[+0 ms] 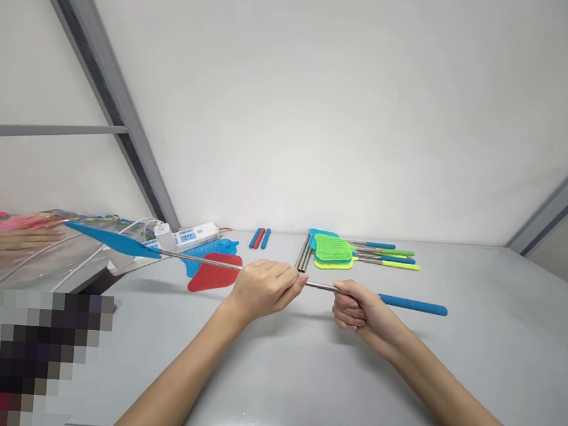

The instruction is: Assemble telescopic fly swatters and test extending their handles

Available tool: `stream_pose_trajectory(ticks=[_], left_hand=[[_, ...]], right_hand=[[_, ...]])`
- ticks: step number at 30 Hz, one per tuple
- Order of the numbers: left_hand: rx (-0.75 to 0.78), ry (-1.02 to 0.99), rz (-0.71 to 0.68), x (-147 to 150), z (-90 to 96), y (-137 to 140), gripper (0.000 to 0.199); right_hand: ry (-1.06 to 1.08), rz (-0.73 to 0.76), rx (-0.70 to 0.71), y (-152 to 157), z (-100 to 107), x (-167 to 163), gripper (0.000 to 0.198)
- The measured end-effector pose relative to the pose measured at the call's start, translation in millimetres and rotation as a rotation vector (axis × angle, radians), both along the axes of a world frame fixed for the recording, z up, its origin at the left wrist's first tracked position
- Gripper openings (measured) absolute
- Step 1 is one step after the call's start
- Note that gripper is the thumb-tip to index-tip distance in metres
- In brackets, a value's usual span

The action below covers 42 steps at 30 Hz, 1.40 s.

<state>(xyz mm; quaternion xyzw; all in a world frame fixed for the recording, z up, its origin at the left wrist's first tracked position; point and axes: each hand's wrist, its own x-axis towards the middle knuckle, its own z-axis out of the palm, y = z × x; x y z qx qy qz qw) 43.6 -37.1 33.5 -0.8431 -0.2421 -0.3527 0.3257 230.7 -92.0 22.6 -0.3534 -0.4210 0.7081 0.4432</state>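
Both of my hands grip one fly swatter above the table, its metal rod lying nearly level. Its blue paddle [121, 240] points left, seen almost edge-on, and its blue handle [414, 304] sticks out to the right. My left hand [266, 286] is closed around the middle of the rod. A short stretch of bare rod [322, 286] shows between the hands. My right hand [362, 309] is closed on the rod just left of the blue handle. Beneath the rod on the left lie a red swatter head [215, 276] and a blue swatter head [215, 255].
Several finished-looking swatters [334, 250] lie stacked behind my hands, handles rightward. Metal tubes [303, 253] lie beside them. Blue and red handle grips [259, 238] rest near the wall. A white power strip [195, 235] with cables sits left, near a person's blurred hand [14, 246].
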Motion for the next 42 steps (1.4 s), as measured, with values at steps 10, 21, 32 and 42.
stream_pose_trajectory(ticks=[10,21,32,42], left_hand=[[-0.040,-0.001,0.040,-2.5,-1.2,-0.4,0.028],[-0.093,-0.060,0.038,-4.6,-3.6,-2.2,0.026],[-0.201,-0.070,-0.003,-6.2,-6.2,-4.3,0.018],[-0.107,-0.180,0.020,5.3,-11.6,-14.6,0.024]], right_hand=[[-0.005,-0.002,-0.030,4.4,-1.3,8.2,0.038],[0.145,0.116,-0.206,4.6,-7.8,4.7,0.037],[0.148,0.060,-0.142,6.4,-12.0,7.3,0.034],[0.180,0.123,-0.114,5.3,-15.8,7.0,0.036]])
